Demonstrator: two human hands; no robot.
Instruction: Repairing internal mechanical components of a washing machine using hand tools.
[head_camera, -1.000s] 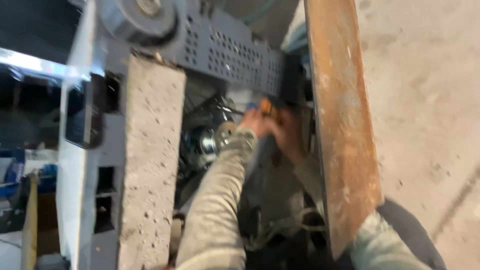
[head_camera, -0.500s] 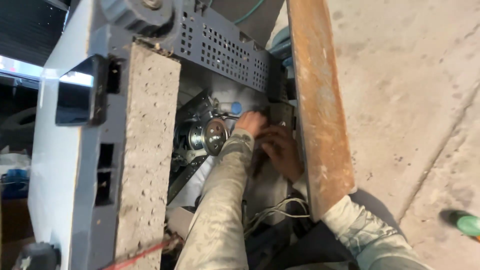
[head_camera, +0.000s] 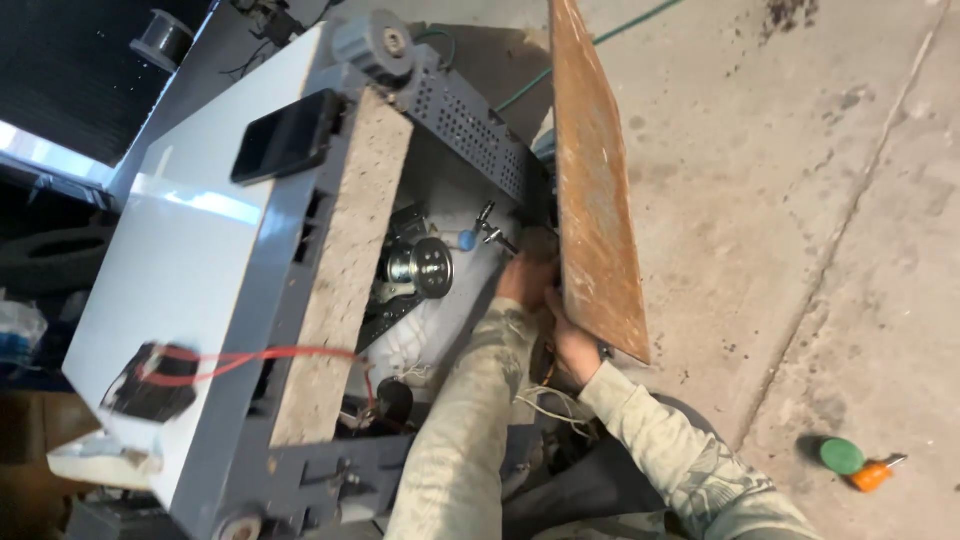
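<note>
Far over on your left lies the big white machine (head_camera: 190, 300), tipped on its side, with a black phone (head_camera: 285, 135) resting flat on its white panel and a red wire (head_camera: 250, 355) looping across it. Next to that comes a rough grey concrete block (head_camera: 340, 270), long and thin, running from the top of the machine down toward you. Just past the block you can look into the open belly of the machine, where a round shiny metal pulley (head_camera: 430, 268) sits, and a small metal tap (head_camera: 488, 228) pokes out near it. Your left hand (head_camera: 525, 280) reaches up into that gap, right below the tap and a little to the right of the pulley. Its fingers curl in on something deep inside, but you cannot tell what the grip holds. Your right hand (head_camera: 572, 345) is just beside it, lower down and tucked behind the rusty metal plate (head_camera: 595, 190), so its grip is hidden too. That plate stands on its edge, with its long side running away from you. Well apart on the floor (head_camera: 800, 200), far right, lie a green cap (head_camera: 842, 456) and an orange screwdriver (head_camera: 875, 472).
</note>
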